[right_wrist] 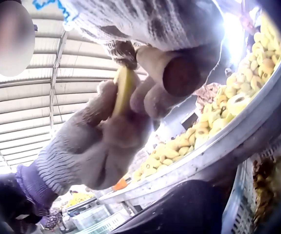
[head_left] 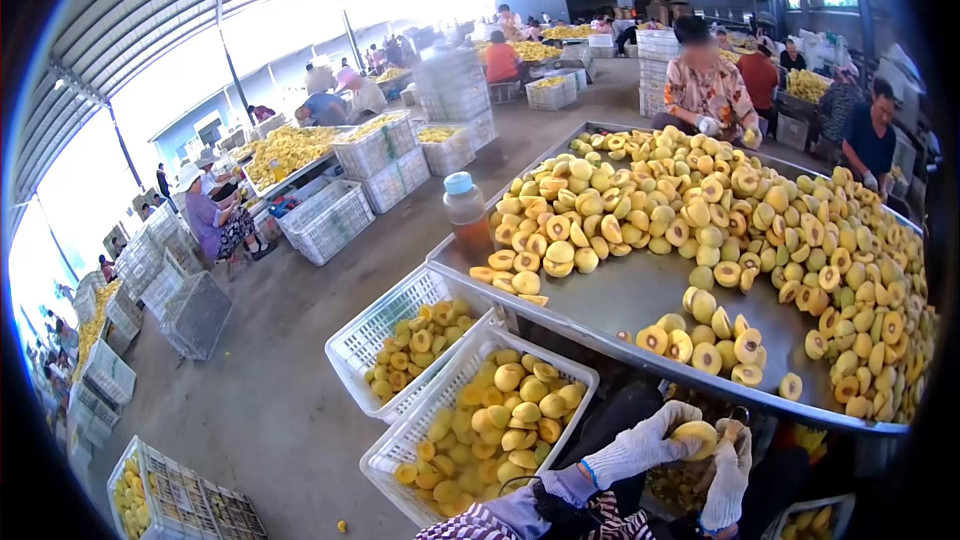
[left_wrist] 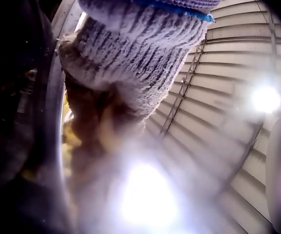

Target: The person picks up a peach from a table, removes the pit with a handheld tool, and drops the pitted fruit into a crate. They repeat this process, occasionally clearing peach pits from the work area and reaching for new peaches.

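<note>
Both gloved hands are working together at 6 o'clock in the head view, below the rim of the metal table (head_left: 640, 300). Left hand (head_left: 640, 448) is curling its fingers round a yellow peach half (head_left: 695, 433), cradling it from the 9 o'clock side. Right hand (head_left: 728, 480) is closing against the same fruit from 4 o'clock; in the right wrist view its fingers (right_wrist: 177, 73) are pinching the peach half (right_wrist: 125, 90) against the left glove (right_wrist: 89, 146). Whether a pitting tool is sitting in the right hand cannot be told.

For good work at this step:
1. Keeping the left grip firm but light is advisable, since the cut flesh probably bruises easily.
2. Keeping the fruit over the lap, clear of the table edge, is limiting drops.
3. Turning the cut face toward the right hand is likely giving the cleanest access.

At 12 o'clock, the pile of peach halves (head_left: 760, 220) is covering the table. At 9 o'clock, 2 white plastic crates (head_left: 400, 335) are holding more fruit, and a bottle (head_left: 466, 212) is standing at the table corner.
</note>
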